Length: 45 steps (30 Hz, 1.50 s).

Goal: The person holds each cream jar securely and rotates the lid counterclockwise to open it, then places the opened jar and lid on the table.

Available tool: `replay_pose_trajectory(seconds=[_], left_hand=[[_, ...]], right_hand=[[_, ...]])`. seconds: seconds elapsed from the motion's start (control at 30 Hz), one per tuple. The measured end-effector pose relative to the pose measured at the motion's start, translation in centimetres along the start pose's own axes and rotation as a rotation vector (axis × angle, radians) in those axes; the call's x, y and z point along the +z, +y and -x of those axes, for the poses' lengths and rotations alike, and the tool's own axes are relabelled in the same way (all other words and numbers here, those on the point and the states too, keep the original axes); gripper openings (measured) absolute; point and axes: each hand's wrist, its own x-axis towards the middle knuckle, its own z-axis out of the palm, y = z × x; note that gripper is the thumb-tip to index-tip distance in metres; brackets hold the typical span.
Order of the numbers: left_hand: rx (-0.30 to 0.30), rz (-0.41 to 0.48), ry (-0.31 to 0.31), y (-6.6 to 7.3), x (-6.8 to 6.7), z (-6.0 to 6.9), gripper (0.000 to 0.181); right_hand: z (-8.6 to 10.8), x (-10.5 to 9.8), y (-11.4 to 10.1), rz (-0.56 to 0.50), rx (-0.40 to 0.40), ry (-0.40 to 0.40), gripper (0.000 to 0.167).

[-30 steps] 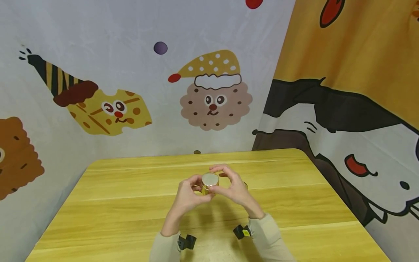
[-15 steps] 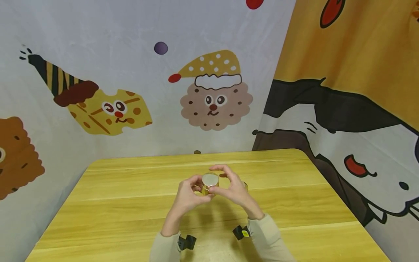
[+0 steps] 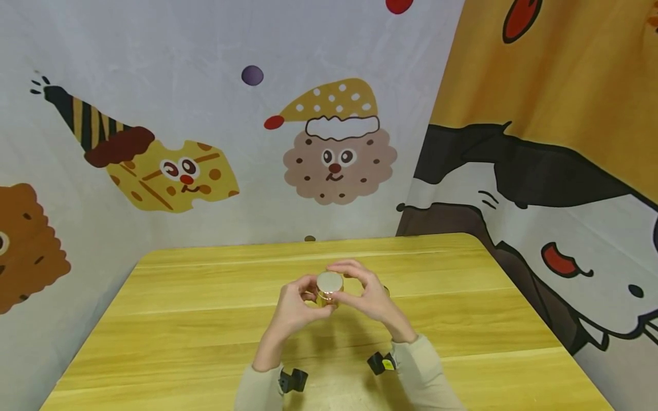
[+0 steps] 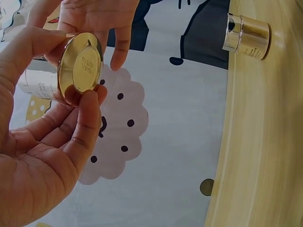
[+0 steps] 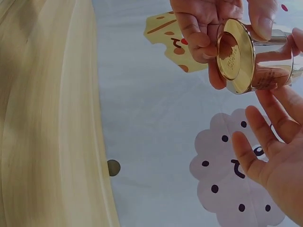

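A gold cosmetic jar with a flat, pale shiny lid is held above the table, roughly upright. My left hand grips its lower part, thumb on the near side. My right hand holds the lid between thumb and fingers. From below, the left wrist view gives the jar's gold base with small print stamped on it. The right wrist view has the same jar, with some right fingers spread below it. A second gold jar stands on the table, mostly hidden behind my right hand in the head view.
The wood-grain table has rounded far corners. A cartoon-printed cloth hangs behind it, with an orange, black and white cloth at the right. Small black devices sit at both wrists.
My right fingers have drawn in around the lid, the index finger moving slightly left along its far rim. My left hand and the jar stay nearly in place.
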Motion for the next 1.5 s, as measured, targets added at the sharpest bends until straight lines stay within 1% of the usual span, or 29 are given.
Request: replay_pose_trajectory(seconds=[0.2, 0.3, 0.43, 0.53, 0.6, 0.77, 0.97, 1.2, 1.33, 1.5], left_hand=[[0.02, -0.008, -0.033, 0.1, -0.1, 0.1, 0.036], [0.013, -0.012, -0.047, 0.1, -0.1, 0.1, 0.038], [0.006, -0.012, -0.052, 0.1, -0.1, 0.2, 0.037], [0.011, -0.009, -0.051, 0.0, -0.1, 0.2, 0.038], [0.01, -0.008, -0.048, 0.0, -0.1, 0.2, 0.04], [-0.001, -0.008, -0.038, 0.0, -0.2, 0.3, 0.041], [-0.012, -0.017, -0.018, -0.1, -0.6, 0.3, 0.04], [-0.037, -0.034, 0.022, -0.4, -1.2, 0.4, 0.039], [-0.043, -0.062, 0.051, -0.7, -1.6, 0.6, 0.039], [-0.071, -0.083, 0.082, -0.9, -2.5, 1.0, 0.039]], right_hand=[[0.1, -0.2, 0.7, -0.075, -0.04, -0.033, 0.039], [0.1, -0.3, 0.8, -0.11, -0.046, -0.05, 0.038], [0.2, -0.3, 2.6, -0.132, -0.033, -0.041, 0.039], [0.3, -0.3, 3.8, -0.133, -0.032, -0.024, 0.04], [0.3, -0.3, 3.7, -0.137, -0.033, -0.017, 0.04], [0.4, -0.4, 3.4, -0.146, -0.033, 0.006, 0.042], [0.5, -0.7, 3.5, -0.149, -0.043, 0.029, 0.041], [0.8, -1.2, 3.9, -0.14, -0.053, 0.044, 0.04], [1.1, -1.7, 4.0, -0.149, -0.029, 0.049, 0.04], [1.8, -2.5, 4.1, -0.18, -0.004, 0.059, 0.04]])
